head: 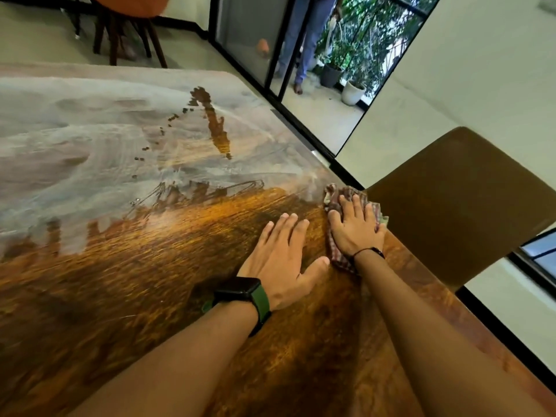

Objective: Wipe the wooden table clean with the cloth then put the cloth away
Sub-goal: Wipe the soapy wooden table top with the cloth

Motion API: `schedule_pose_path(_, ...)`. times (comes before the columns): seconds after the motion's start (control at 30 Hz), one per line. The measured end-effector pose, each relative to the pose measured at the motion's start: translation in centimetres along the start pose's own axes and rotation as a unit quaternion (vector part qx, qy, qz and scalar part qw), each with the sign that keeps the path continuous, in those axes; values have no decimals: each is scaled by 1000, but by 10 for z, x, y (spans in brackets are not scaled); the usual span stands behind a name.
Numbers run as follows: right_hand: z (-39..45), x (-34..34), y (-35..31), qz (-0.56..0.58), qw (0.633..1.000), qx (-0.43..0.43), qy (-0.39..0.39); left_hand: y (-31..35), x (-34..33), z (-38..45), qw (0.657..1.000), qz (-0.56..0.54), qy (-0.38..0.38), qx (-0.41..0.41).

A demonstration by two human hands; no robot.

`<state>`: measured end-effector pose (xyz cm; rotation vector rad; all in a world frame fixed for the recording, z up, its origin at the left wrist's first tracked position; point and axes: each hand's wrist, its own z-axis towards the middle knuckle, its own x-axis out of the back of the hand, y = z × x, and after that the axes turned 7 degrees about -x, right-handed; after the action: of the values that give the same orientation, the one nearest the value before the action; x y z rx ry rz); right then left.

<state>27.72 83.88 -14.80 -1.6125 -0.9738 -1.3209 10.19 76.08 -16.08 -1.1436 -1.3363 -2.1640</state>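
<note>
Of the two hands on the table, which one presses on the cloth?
The right hand: it lies flat on the checked cloth near the table edge. The left hand, with the watch, rests on bare wood.

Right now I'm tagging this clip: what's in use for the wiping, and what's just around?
In use: cloth, table, right hand, left hand.
Around: brown chair, far chair, plant pots.

The table [156, 284] is amber-brown with dark grain near, hazy grey-white far. The cloth [340, 257] is red-and-white checked. The watch [240, 291] is black, strap green. The right chair [457, 203] is brown.
</note>
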Motion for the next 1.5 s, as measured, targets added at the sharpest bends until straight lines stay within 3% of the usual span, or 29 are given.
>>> schedule_pose_path(0.3, -146, -2, 73, -46, 986, 153, -41, 0, -1, 1, 1000, -3, -7, 3)
schedule_pose_path(0.43, -141, 0, 89, -22, 984, 173, -45, 0, -2, 0, 1000, 4, -7, -8)
schedule_pose_path(0.67, -34, 8, 62, -17, 997, 76, -10, 2, -2, 0, 1000, -15, -4, 3)
schedule_pose_path(0.87, 24, 6, -3, -44, 993, 108, -26, 0, -4, 2, 1000, -11, -2, 9)
schedule_pose_path(1.07, 6, 7, 28, -16, 990, 138, -36, -1, 0, 0, 1000, -10, -3, -4)
schedule_pose_path(1.3, -66, 15, 133, -24, 999, 35, -20, 2, 4, -3, 999, -39, 2, 7)
schedule_pose_path(1.5, -46, 12, 90, -11, 999, -35, -24, 2, 3, 2, 996, -84, 22, 23)
